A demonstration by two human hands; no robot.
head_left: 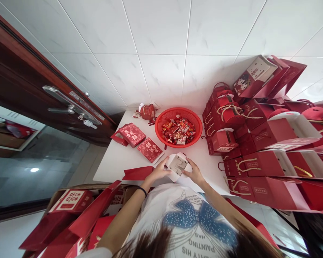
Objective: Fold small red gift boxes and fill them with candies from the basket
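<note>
Between both hands, near the front edge of the white table (115, 165), is a small cardboard box (177, 165) with its pale inside facing up and flaps spread. My left hand (160, 171) grips its left side, fingers curled against the cardboard. On the opposite side my right hand (195, 173) holds the box with thumb and fingers. Just beyond it stands a red plastic basket (158, 134) heaped with wrapped candies (178, 130). A red patterned packet (150, 149) lies left of the box, and a flat red piece (138, 173) lies beside my left hand.
Stacked red gift bags and boxes (266, 163) crowd the right side. More red patterned packets (131, 134) and a red pouch (147, 111) sit at the table's back left. Red bags (78, 222) fill a carton at lower left. A dark door (29, 71) stands left; a tiled wall (161, 79) rises behind.
</note>
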